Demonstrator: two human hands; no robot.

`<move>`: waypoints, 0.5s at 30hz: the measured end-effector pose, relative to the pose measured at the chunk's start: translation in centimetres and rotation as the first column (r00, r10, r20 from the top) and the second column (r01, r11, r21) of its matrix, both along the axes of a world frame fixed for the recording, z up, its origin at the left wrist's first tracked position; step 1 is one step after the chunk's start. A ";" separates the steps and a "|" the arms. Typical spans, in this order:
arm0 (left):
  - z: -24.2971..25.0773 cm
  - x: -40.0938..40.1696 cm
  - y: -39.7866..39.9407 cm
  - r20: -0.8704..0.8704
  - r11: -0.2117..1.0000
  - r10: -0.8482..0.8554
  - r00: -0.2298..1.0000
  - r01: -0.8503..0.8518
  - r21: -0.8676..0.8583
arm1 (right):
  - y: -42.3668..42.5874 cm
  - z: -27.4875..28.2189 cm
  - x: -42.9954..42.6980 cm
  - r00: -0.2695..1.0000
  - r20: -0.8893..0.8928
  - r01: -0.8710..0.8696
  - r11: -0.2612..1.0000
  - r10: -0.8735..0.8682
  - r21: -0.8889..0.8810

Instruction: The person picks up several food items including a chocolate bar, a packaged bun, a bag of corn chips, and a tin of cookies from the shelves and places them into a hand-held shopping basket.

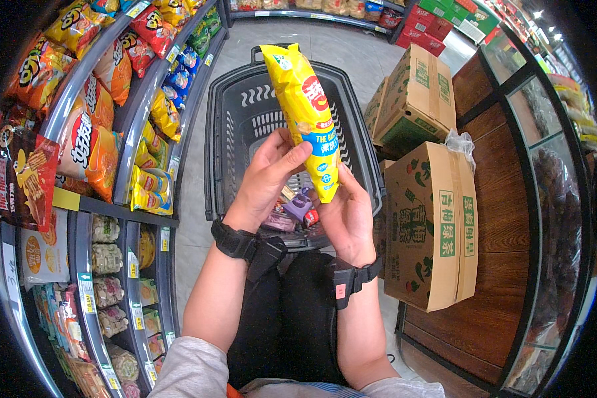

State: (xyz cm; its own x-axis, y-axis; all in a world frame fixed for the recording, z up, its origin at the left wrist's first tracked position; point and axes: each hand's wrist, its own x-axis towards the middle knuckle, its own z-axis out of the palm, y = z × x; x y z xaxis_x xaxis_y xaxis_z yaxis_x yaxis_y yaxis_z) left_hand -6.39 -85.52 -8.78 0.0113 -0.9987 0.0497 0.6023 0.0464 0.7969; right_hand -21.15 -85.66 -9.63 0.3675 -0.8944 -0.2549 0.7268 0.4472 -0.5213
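Observation:
A yellow plastic snack bag (303, 94) with red and blue print is held up between both of my hands, above a dark grey shopping basket (216, 164). My left hand (273, 169) grips its left side, with the thumb across the front. Lower down, my right hand (346, 214) supports the bag near its bottom end, the fingers partly behind it. Several small packets lie at the basket's near end, among them a purple packet (298, 205); my right hand partly covers them. Each wrist wears a black strap with a small device.
Snack shelves (124, 209) curve along my left, filled with chip bags and packets. To the right, cardboard cartons (428, 229) stand against a wood-panelled display case (502, 199). Grey tile floor (298, 32) runs beyond the basket to another shelf (318, 17) and red boxes (423, 30).

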 end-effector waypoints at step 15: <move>0.0 -0.1 -0.2 0.079 0.982 0.189 0.979 -0.187 -0.040 | 1.0 0.9 0.7 0.946 -0.305 -0.181 0.957 0.107 -0.225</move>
State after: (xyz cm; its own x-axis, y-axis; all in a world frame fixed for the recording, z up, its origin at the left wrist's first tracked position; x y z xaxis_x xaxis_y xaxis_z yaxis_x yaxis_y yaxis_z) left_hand -6.51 -85.68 -8.78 0.1933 -0.9770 0.0900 0.5132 0.1788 0.8394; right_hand -20.43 -84.66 -8.70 0.4414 -0.8851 -0.1471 0.4671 0.3667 -0.8046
